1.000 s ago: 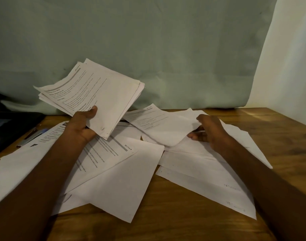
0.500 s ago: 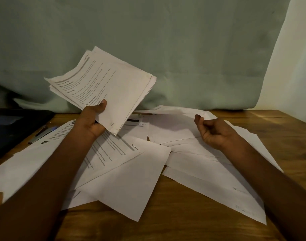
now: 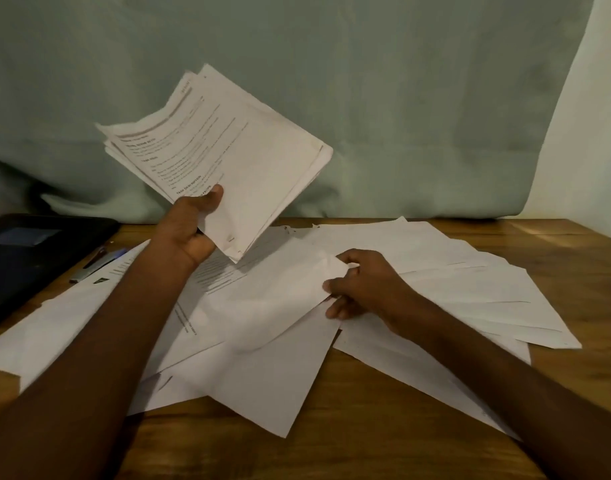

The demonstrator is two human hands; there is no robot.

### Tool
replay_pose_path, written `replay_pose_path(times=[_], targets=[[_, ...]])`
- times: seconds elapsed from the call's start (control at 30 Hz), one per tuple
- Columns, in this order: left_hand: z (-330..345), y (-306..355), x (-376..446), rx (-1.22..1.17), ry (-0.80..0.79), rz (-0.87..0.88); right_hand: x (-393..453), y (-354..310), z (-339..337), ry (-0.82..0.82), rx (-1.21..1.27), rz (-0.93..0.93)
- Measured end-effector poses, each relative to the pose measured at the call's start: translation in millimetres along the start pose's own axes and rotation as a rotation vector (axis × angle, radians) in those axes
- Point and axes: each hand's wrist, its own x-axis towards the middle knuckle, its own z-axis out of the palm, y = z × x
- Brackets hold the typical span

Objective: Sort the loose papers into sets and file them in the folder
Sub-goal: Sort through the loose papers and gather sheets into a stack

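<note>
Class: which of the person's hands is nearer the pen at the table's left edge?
Left. The left hand holds a paper stack above and right of the pen; the right hand lies farther right.

table: I see a wooden table point(image 3: 383, 441), bare boards showing nearest me between my forearms
papers: loose white sheets point(image 3: 470, 282) spread under and around both my hands
folder: dark folder point(image 3: 30, 251) far left of my left hand
pen: pen point(image 3: 96, 260) between folder and papers

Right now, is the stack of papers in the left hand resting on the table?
No, the left hand holds the stack of papers raised clear above the table.
</note>
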Motion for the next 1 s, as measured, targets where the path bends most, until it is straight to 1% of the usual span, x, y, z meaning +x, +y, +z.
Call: replay_pose_path(times=[0.07, 0.1, 0.13, 0.17, 0.2, 0.23, 0.27, 0.3, 0.33, 0.4, 0.43, 0.47, 0.5, 0.53, 0.6, 0.7, 0.87, 0.93, 1.0], targets=[[6.7, -11.2, -2.4, 0.039, 0.000, -0.021, -2.6, 0.4, 3.0, -0.073, -0.106, -0.110], [9.2, -16.8, -3.0, 0.053, 0.005, -0.022, -3.2, -0.8, 1.5, -0.079, -0.137, -0.145], [9.7, -22.5, -1.8, 0.038, 0.003, -0.034, -1.5, -1.0, -1.7, -0.041, -0.165, -0.175], [8.8, -26.9, -1.3, 0.000, -0.007, -0.059, 2.0, 1.2, -6.8, 0.049, -0.213, -0.216], [7.1, -30.7, -0.6, -0.036, -0.013, -0.084, 7.9, 5.3, -14.1, 0.195, -0.300, -0.269], [5.1, -32.7, -0.2, -0.055, -0.010, -0.096, 14.1, 8.9, -22.1, 0.371, -0.441, -0.336], [2.5, -34.0, 0.6, -0.061, -0.004, -0.101, 20.2, 13.2, -30.1, 0.510, -0.593, -0.389], [0.1, -35.0, 2.0, -0.059, 0.012, -0.105, 25.9, 17.4, -37.2, 0.563, -0.697, -0.399], [-2.2, -36.0, 2.7, -0.056, 0.020, -0.114, 30.3, 20.6, -43.2, 0.524, -0.741, -0.366], [-6.7, -38.4, 3.5, -0.051, 0.025, -0.124, 38.6, 25.9, -47.5, 0.332, -0.757, -0.217], [-7.9, -39.9, 3.8, -0.051, 0.023, -0.126, 40.9, 27.2, -45.9, 0.257, -0.836, -0.152], [-9.1, -41.6, 4.3, -0.047, 0.015, -0.125, 43.5, 29.5, -44.1, 0.208, -0.930, -0.108], [-9.5, -43.1, 5.5, -0.043, 0.003, -0.123, 46.1, 31.5, -43.4, 0.195, -0.987, -0.078], [-9.3, -44.2, 6.4, -0.040, -0.006, -0.120, 47.7, 32.3, -43.8, 0.215, -0.985, -0.067], [-7.1, -45.2, 7.4, -0.043, -0.023, -0.117, 50.0, 31.7, -47.6, 0.296, -0.905, -0.077], [-3.8, -45.8, 6.5, -0.043, -0.056, -0.107, 54.2, 33.1, -48.6, 0.366, -0.865, -0.182], [-2.4, -43.6, 6.4, -0.035, -0.040, -0.096, 59.6, 20.9, -58.4, 0.458, -0.897, -0.337], [-3.3, -40.7, 8.0, -0.054, -0.038, -0.065, 60.2, 10.7, -71.9, 0.546, -0.780, -0.467], [-5.3, -39.7, 10.0, -0.097, -0.064, -0.018, 56.7, -4.0, -87.6, 0.654, -0.526, -0.600]])
